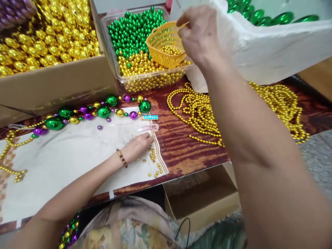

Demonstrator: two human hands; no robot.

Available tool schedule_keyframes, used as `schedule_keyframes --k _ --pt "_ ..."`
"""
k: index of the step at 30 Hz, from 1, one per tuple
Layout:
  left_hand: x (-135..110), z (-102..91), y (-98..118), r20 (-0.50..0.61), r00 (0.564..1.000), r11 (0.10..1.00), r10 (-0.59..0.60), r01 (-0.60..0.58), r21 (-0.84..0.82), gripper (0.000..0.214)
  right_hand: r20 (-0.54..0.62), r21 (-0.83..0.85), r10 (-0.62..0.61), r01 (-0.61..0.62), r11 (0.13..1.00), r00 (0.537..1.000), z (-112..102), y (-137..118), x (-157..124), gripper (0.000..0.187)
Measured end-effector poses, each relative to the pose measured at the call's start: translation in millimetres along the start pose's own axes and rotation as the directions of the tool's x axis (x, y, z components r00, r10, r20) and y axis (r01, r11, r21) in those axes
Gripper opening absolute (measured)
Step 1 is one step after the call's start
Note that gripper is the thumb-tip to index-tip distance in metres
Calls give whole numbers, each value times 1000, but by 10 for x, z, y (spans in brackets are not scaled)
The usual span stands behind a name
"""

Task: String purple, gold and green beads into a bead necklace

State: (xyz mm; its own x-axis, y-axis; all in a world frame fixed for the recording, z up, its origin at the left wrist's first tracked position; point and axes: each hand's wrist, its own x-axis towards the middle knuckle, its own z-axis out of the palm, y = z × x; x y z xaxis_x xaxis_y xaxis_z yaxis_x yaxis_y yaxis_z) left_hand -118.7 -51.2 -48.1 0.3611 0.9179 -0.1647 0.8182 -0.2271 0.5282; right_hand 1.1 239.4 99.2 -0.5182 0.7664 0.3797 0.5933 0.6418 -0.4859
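My right hand (pixel 198 33) reaches to the far side, its fingers closed at the rim of an orange plastic basket (pixel 166 57). The basket sits tilted over a clear tub (pixel 153 74), with small gold beads inside it. My left hand (pixel 138 145) rests low on the white cloth (pixel 85 152), fingers curled together; anything between them is hidden. Small loose gold beads (pixel 153 155) lie beside it. Just beyond its fingertips are a pair of thread snips (pixel 147 128) and a small blue label (pixel 150 117). A strand of green, purple and gold beads (pixel 103 111) stretches along the cloth's back edge.
A cardboard box (pixel 59 77) of large gold beads stands at the back left. The tub holds green and gold beads. At the right, gold bead chains (pixel 197 107) are heaped under a white foam box (pixel 272 48) with green beads. An open carton (pixel 202 193) is below the table edge.
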Motion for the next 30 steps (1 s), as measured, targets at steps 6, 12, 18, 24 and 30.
schedule_keyframes --k 6,12,18,24,30 --pt "-139 -119 -72 -16 959 520 -283 139 -843 8 397 32 -162 163 986 904 179 -521 -1639 9" --pt "-435 -145 -25 236 882 -155 -409 188 -970 23 675 16 27 -52 999 738 787 -625 -2834 26" --pt "-638 -3 66 95 894 545 -438 348 -762 14 744 -111 64 29 993 665 836 -732 -2801 22" --pt "-725 159 239 25 984 979 -174 170 111 20 745 -105 52 40 994 665 822 -714 -2807 17" --pt "-633 191 240 125 986 960 -113 76 270 21 761 -228 139 60 972 633 832 -794 -2764 20"
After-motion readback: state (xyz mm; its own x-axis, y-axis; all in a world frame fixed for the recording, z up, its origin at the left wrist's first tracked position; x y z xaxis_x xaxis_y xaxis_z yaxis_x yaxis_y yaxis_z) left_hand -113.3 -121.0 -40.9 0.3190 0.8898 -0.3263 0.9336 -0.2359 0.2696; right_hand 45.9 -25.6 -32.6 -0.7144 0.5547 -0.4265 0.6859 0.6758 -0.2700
